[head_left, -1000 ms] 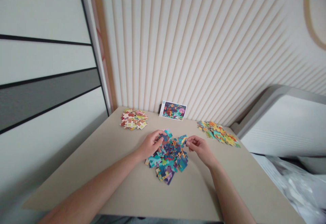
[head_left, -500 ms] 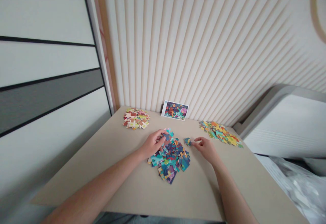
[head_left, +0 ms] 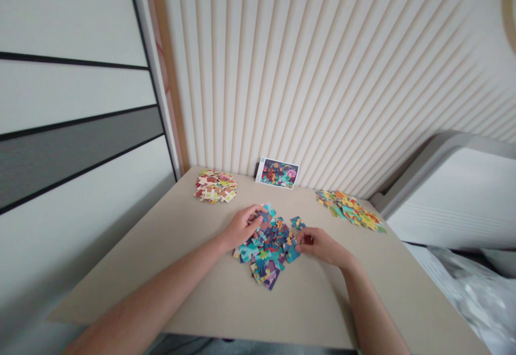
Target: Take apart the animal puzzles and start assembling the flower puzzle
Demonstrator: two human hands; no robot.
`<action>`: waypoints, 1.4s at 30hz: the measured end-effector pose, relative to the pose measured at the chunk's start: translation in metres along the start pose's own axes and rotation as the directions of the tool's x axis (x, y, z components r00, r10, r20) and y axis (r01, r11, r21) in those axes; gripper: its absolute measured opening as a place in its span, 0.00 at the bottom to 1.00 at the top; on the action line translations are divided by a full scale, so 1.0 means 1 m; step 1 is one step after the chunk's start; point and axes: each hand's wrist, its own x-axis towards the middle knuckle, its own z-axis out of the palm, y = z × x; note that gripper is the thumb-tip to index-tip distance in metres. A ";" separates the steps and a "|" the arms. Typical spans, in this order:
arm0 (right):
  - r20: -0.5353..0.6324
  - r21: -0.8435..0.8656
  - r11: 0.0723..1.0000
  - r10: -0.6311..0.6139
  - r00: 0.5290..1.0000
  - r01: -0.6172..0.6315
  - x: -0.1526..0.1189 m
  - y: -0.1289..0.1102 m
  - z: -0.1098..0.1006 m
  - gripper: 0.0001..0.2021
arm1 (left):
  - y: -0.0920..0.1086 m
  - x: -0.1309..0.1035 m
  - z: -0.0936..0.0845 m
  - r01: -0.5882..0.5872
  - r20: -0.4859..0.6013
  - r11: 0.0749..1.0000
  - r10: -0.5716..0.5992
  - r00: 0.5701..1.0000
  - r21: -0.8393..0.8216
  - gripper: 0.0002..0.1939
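A heap of blue, purple and teal jigsaw puzzle pieces (head_left: 268, 253) lies mid-table. At its upper left my left hand (head_left: 242, 227) has its fingers curled round a purplish puzzle piece (head_left: 265, 219). My right hand (head_left: 322, 246) is at the heap's right edge, thumb and forefinger closed on a blue puzzle piece (head_left: 293, 251) there. Just above those fingers a separate dark blue and yellow puzzle piece (head_left: 297, 222) rests flat on the table.
A picture card (head_left: 278, 173) of the puzzle leans against the ribbed wall (head_left: 250, 75). Reddish and cream pieces (head_left: 215, 186) are piled at the back left, yellow and green pieces (head_left: 350, 211) at the back right. Clear plastic wrap (head_left: 471, 285) lies beyond the table's right edge.
My right hand has left the dark blue and yellow piece on the table and moved down and left to the heap's right edge. My left hand has stayed in place.
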 end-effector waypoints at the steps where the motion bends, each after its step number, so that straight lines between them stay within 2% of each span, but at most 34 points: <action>1: -0.015 0.020 1.000 -0.007 1.000 0.008 -0.001 -0.002 -0.001 0.12 | 0.000 0.000 0.000 -0.001 0.002 1.000 0.001 1.000 0.002 0.17; 6: -0.096 0.195 0.979 -0.040 0.995 0.058 0.003 -0.012 0.002 0.17 | 0.002 -0.001 0.000 -0.004 0.040 1.000 0.004 0.999 0.020 0.17; 11: -0.228 0.354 0.929 -0.029 0.973 0.110 0.019 -0.017 0.027 0.18 | 0.008 -0.003 0.001 -0.075 0.115 0.995 0.068 0.991 0.059 0.17; 16: -0.222 0.350 0.930 -0.031 0.975 0.109 0.027 -0.018 0.054 0.18 | 0.010 -0.005 0.000 -0.094 0.182 0.995 0.088 0.979 0.028 0.17; 19: -0.220 0.321 0.940 -0.041 0.975 0.112 0.027 -0.017 0.055 0.18 | 0.009 -0.005 0.000 -0.111 0.168 0.991 0.098 0.981 0.070 0.16; 21: -0.280 0.312 0.943 -0.021 0.960 0.112 0.026 -0.016 0.048 0.19 | 0.008 -0.004 0.001 -0.099 0.145 0.993 0.089 0.985 0.065 0.17; 23: -0.386 0.293 0.946 -0.013 0.922 0.136 0.025 -0.014 0.036 0.19 | 0.006 -0.003 0.001 -0.074 0.102 0.996 0.068 0.992 0.052 0.17; 24: -0.460 0.282 0.946 -0.012 0.888 0.159 0.024 -0.012 0.029 0.20 | 0.005 -0.002 0.001 -0.058 0.072 0.997 0.054 0.996 0.046 0.17; 27: -0.689 0.271 0.935 0.024 0.724 0.227 0.021 -0.001 0.005 0.19 | 0.001 0.000 -0.001 -0.015 -0.033 0.999 0.016 0.999 0.033 0.18; 29: -0.757 0.278 0.938 0.082 0.648 0.206 0.019 0.009 -0.009 0.20 | -0.001 0.002 -0.003 0.005 -0.088 1.000 -0.003 0.996 0.023 0.18; 30: -0.761 0.278 0.945 0.106 0.640 0.174 0.018 0.014 -0.014 0.21 | -0.001 0.003 -0.004 0.012 -0.103 1.000 -0.010 0.995 0.019 0.18; 34: -0.712 0.244 0.968 0.140 0.688 0.055 0.017 0.026 -0.021 0.26 | -0.001 0.004 -0.006 0.033 -0.120 0.999 -0.031 0.992 0.009 0.18; 42: -0.678 0.155 0.985 0.053 0.734 0.072 0.019 0.015 -0.014 0.26 | -0.003 0.004 -0.005 0.037 -0.110 0.999 -0.036 0.993 0.011 0.19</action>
